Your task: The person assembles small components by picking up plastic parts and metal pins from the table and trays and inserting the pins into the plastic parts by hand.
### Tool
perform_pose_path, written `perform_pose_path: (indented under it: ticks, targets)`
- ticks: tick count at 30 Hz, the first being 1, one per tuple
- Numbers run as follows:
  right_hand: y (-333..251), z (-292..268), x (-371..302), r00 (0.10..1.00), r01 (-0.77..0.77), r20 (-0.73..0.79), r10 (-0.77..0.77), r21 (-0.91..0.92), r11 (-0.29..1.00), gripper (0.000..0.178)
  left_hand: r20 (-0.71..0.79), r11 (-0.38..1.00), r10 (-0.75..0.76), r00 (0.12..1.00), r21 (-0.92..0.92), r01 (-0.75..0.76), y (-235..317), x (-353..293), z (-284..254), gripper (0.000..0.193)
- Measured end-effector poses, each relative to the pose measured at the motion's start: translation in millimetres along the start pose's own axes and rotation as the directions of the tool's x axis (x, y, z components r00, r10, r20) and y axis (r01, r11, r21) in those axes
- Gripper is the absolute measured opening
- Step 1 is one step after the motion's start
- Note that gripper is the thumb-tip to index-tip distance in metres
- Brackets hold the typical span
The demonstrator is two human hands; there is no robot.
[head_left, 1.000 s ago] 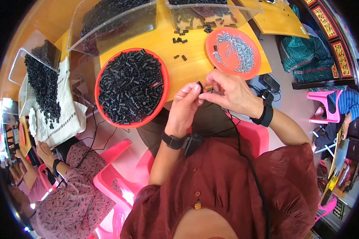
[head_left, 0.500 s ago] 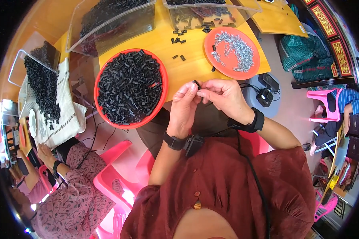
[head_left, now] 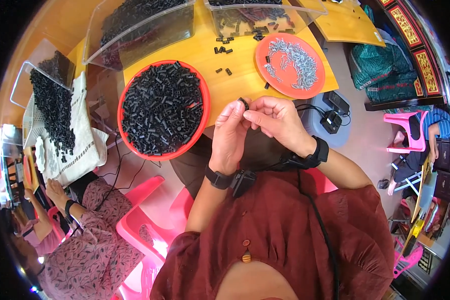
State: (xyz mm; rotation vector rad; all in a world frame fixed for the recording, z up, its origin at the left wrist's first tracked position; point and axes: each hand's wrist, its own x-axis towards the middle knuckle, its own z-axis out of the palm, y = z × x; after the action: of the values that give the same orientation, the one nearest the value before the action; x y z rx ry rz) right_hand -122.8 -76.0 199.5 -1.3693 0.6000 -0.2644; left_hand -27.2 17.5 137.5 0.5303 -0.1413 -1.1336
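Note:
A small black plastic tube piece (head_left: 243, 102) is pinched between the thumb and fingers of my left hand (head_left: 228, 132), at the table's near edge. My right hand (head_left: 282, 125) meets it from the right, with thumb and fingertips pressed together beside the piece. Whatever those right fingertips grip is too small or hidden to make out. To the left, a red round basin (head_left: 205, 120) is heaped with similar black tube pieces (head_left: 162, 107). Beyond my right hand, a flat orange-red plate (head_left: 265, 70) carries a scatter of small silvery metal parts (head_left: 305, 65).
Clear plastic bins (head_left: 160, 35) of black pieces line the table's far side. Several loose pieces (head_left: 228, 71) lie on the yellow tabletop (head_left: 235, 90). At left, a person in patterned clothing (head_left: 92, 240) sits near a white cloth (head_left: 82, 155). A grey-blue stool (head_left: 330, 130) holds black devices.
Both hands have shifted slightly left and up, staying together. My right thumb has moved closer to the black piece, and my right fingers are a little more curled.

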Motion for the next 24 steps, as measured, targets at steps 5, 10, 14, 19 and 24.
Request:
perform_pose_path:
  ticks: [5, 10, 14, 19, 24]
  targets:
    - [-23, -3, 0, 0.999, -0.034, 0.009, 0.038, -0.258, 0.965, 0.016, -0.033, 1.000, -0.006, 0.999, 0.015, 0.007, -4, 2, -5, 0.019]
    - [-35, -6, -3, 0.996, -0.085, 0.003, 0.093, -0.386, 0.919, 0.019, -0.013, 0.995, 0.002, 1.000, 0.102, -0.001, -1, 3, -3, 0.018]
    - [-27, -7, -5, 1.000, -0.016, -0.004, 0.016, -0.459, 0.888, 0.018, -0.046, 0.987, -0.001, 0.999, 0.159, 0.009, 0, 1, 1, 0.015]
    - [-18, -7, -7, 0.994, 0.076, -0.030, -0.101, -0.464, 0.883, 0.019, -0.043, 0.993, 0.002, 0.999, 0.116, 0.002, 1, -1, 6, 0.015]
    - [-16, -8, -6, 0.993, 0.098, -0.021, -0.118, -0.427, 0.899, 0.019, 0.000, 0.998, -0.008, 1.000, 0.065, 0.008, 3, 0, 7, 0.018]
